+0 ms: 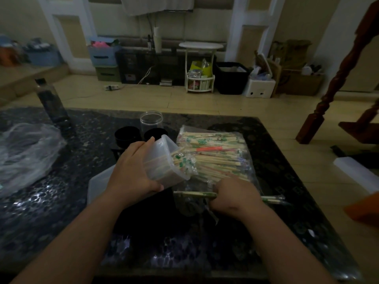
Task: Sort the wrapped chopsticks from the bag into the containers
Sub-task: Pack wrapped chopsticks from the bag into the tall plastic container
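Both your hands are close to the bag of wrapped chopsticks, which lies flat on the dark worktop. Your left hand is just left of the bag. Its fingers and thumb are curled round a cloudy plastic container. You hold the container tipped over, so its open mouth touches the bag. Lots of chopsticks sit inside the container, and their ends poke out toward the bag.

Your right hand is at the near edge of the bag. It is closed tight round a small bunch of sticks in clear wrap. The bunch lies sideways and sticks out on both sides of your fist. It is too dark to count them.

Behind the bag, a bit to its left, a clear round jar stands up straight. 2 round black cups or lids sit just beside it. Far left of the bag are a crumpled plastic sheet and a dark bottle. A flat white lid lies under your left wrist.
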